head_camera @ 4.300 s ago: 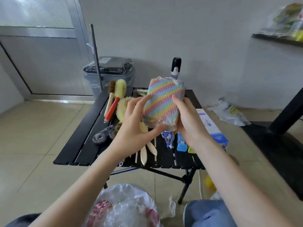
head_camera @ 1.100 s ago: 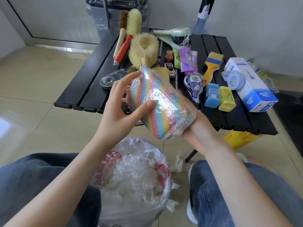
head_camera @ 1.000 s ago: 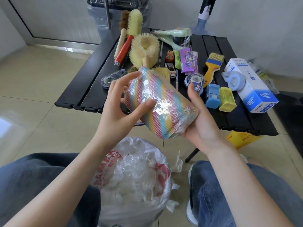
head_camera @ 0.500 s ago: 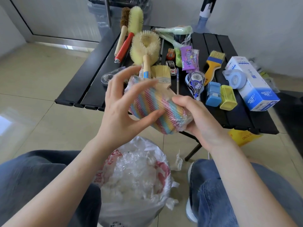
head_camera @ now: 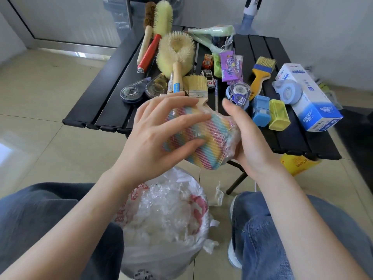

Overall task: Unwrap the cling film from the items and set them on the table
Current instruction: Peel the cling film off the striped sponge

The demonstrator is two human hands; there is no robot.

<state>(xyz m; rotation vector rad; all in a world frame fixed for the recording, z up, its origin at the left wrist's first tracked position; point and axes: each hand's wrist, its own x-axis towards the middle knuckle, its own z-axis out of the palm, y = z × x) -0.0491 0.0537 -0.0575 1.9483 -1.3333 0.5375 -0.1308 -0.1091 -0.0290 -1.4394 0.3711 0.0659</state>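
At frame centre, both hands, left [head_camera: 159, 136] and right [head_camera: 247, 138], clasp the rainbow-striped sponge block [head_camera: 198, 138] wrapped in clear cling film [head_camera: 232, 136]; taut film could slip, dropping it into the scrap-filled plastic bag [head_camera: 163, 219] below

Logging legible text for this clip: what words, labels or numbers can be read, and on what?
None reads for certain.
White-and-blue box: blue print, too small.
Purple packet: lettering blurred.
Tape dispenser: label blurred.
Yellow bag: red print, upside down, unreadable.
Plastic bag: red characters, crumpled, illegible.
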